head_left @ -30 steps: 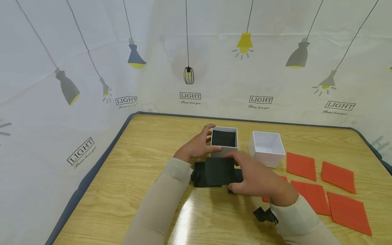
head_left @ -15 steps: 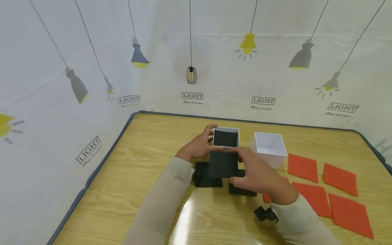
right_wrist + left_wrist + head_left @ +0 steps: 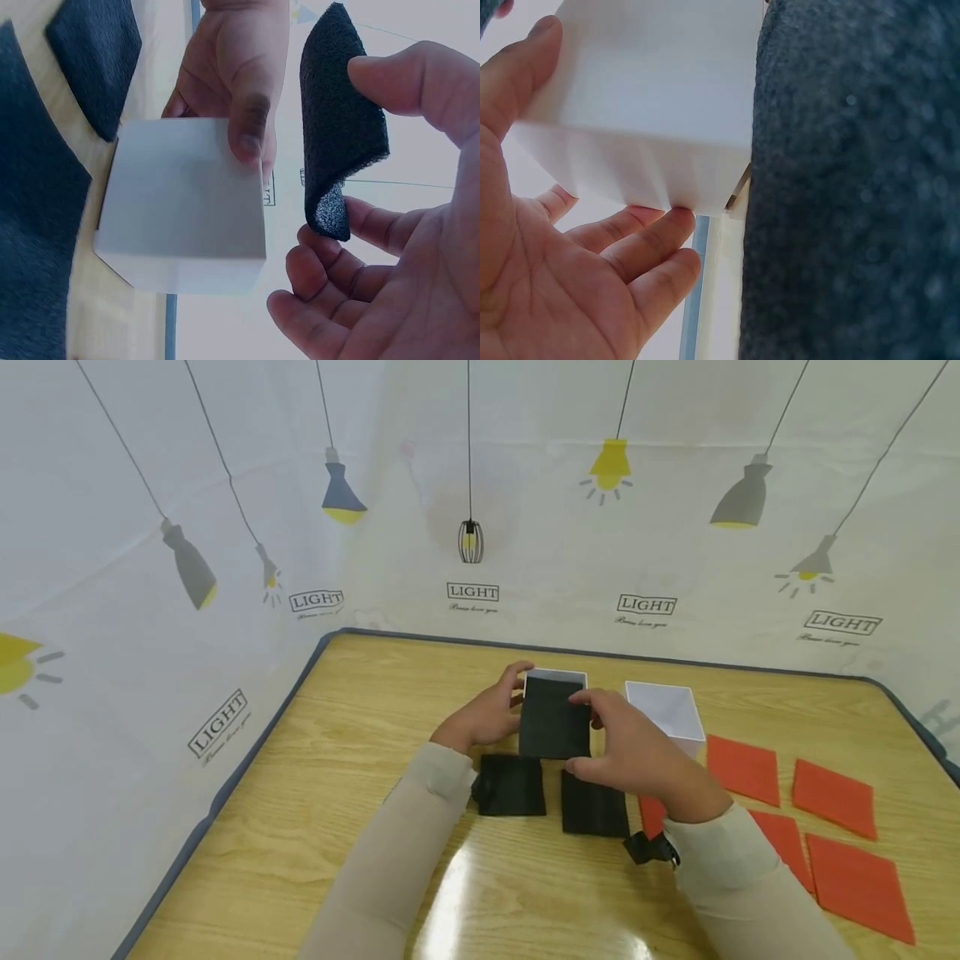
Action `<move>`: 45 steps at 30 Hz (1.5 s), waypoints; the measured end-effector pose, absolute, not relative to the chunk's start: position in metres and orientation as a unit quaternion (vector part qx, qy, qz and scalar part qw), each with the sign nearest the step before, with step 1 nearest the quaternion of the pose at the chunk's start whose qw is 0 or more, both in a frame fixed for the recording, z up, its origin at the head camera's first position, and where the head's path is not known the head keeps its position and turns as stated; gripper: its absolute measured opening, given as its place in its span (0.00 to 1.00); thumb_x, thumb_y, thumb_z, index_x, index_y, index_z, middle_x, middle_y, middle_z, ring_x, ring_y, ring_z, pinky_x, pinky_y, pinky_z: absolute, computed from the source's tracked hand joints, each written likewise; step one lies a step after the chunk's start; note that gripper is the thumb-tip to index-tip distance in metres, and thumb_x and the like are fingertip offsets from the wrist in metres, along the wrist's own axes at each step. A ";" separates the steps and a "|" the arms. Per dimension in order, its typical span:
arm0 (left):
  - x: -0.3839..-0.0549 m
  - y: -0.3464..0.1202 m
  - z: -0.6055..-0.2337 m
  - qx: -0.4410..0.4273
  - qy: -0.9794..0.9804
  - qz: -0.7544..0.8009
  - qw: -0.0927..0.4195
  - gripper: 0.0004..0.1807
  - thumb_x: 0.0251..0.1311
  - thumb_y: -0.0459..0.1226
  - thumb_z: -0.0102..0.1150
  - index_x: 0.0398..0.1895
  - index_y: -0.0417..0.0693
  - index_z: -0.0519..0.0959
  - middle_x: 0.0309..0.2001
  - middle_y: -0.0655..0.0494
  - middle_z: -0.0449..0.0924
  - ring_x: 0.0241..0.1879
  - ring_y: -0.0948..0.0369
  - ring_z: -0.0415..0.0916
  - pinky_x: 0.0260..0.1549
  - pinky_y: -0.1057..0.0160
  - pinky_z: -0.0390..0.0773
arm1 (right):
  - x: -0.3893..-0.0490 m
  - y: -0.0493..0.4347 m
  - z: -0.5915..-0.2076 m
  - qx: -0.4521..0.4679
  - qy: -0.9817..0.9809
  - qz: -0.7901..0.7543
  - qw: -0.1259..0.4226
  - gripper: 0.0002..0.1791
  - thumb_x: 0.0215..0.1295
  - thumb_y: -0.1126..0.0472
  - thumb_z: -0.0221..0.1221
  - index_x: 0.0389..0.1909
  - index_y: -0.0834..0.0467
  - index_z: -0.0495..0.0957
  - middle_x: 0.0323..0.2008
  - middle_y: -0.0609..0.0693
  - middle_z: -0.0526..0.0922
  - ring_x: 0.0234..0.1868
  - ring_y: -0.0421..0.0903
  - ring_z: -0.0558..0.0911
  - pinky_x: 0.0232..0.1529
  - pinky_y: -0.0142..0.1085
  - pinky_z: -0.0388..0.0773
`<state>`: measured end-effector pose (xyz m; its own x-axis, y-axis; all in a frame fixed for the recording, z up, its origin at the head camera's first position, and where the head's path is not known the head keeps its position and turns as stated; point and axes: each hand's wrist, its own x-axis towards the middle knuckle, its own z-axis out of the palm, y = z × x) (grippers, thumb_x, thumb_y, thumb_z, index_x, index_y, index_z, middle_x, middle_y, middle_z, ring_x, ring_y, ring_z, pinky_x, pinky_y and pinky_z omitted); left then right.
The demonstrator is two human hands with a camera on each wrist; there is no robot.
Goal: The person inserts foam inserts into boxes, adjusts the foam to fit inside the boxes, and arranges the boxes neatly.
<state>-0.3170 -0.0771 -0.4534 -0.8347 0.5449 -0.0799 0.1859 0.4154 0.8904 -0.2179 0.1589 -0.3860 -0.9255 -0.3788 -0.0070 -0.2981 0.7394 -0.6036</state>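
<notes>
In the head view my left hand (image 3: 483, 714) holds a white square box (image 3: 558, 673) from its left side. The left wrist view shows thumb and fingers against the walls of the box (image 3: 652, 82). My right hand (image 3: 637, 743) pinches a black felt square (image 3: 555, 718) between thumb and fingers, just above the box's opening. In the right wrist view this felt (image 3: 341, 112) is bent into a curve, apart from the box (image 3: 184, 195). The held square hides the inside of the box in the head view. Two more black felt squares, left (image 3: 513, 785) and right (image 3: 596, 802), lie on the table nearer the person.
A second white box (image 3: 667, 710), open at the top, stands right of the first. Several red felt squares (image 3: 832, 797) lie flat at the table's right side. A printed cloth (image 3: 555, 568) surrounds the wooden table (image 3: 360, 693) at the back and sides.
My right hand has lifted the black felt square away from the person, up over the box's opening. The left hand stays on the box. Black felt inside the box was visible earlier.
</notes>
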 end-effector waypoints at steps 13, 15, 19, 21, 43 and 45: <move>-0.318 -0.076 -0.453 0.223 0.816 0.501 0.183 0.50 0.72 0.36 0.64 0.86 0.60 0.42 0.82 0.41 0.52 0.80 0.43 0.58 0.75 0.45 0.66 | -0.244 0.161 -0.380 -0.168 0.937 -0.299 0.070 0.44 0.59 0.53 0.71 0.75 0.60 0.64 0.66 0.59 0.73 0.62 0.62 0.75 0.63 0.58 0.77; -0.317 -0.076 -0.453 0.217 0.814 0.505 0.187 0.51 0.71 0.37 0.66 0.86 0.62 0.42 0.82 0.41 0.52 0.80 0.43 0.58 0.75 0.46 0.66 | -0.250 0.161 -0.380 -0.165 0.938 -0.297 0.070 0.44 0.59 0.53 0.71 0.75 0.60 0.64 0.67 0.59 0.73 0.63 0.63 0.75 0.63 0.59 0.77; -0.318 -0.077 -0.453 0.209 0.816 0.504 0.192 0.56 0.67 0.42 0.73 0.86 0.63 0.42 0.83 0.42 0.52 0.80 0.45 0.58 0.74 0.45 0.67 | -0.261 0.160 -0.381 -0.158 0.940 -0.294 0.069 0.45 0.60 0.53 0.71 0.75 0.61 0.63 0.67 0.60 0.72 0.63 0.64 0.74 0.63 0.60 0.76; -0.318 -0.077 -0.453 0.207 0.821 0.497 0.191 0.58 0.65 0.45 0.75 0.86 0.63 0.42 0.83 0.43 0.52 0.80 0.45 0.59 0.74 0.44 0.67 | -0.266 0.159 -0.382 -0.155 0.940 -0.295 0.069 0.45 0.60 0.53 0.71 0.75 0.61 0.63 0.67 0.61 0.72 0.63 0.63 0.75 0.63 0.60 0.76; -0.317 -0.078 -0.450 0.200 0.820 0.496 0.206 0.56 0.66 0.48 0.73 0.86 0.65 0.41 0.84 0.44 0.48 0.81 0.47 0.58 0.72 0.46 0.70 | -0.289 0.156 -0.384 -0.162 0.958 -0.221 0.082 0.48 0.64 0.49 0.70 0.80 0.63 0.60 0.71 0.66 0.68 0.61 0.60 0.76 0.64 0.59 0.75; -0.317 -0.078 -0.450 0.201 0.818 0.498 0.206 0.56 0.67 0.47 0.73 0.86 0.65 0.42 0.84 0.46 0.48 0.81 0.47 0.57 0.72 0.46 0.70 | -0.289 0.156 -0.383 -0.164 0.959 -0.215 0.088 0.48 0.65 0.49 0.70 0.80 0.62 0.59 0.71 0.66 0.67 0.61 0.60 0.76 0.64 0.59 0.75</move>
<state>-0.3168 -0.0777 -0.4502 -0.8342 0.5344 -0.1360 0.1247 0.4230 0.8975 -0.2890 0.1557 -0.3830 -0.9310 -0.3515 -0.0980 -0.2761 0.8541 -0.4408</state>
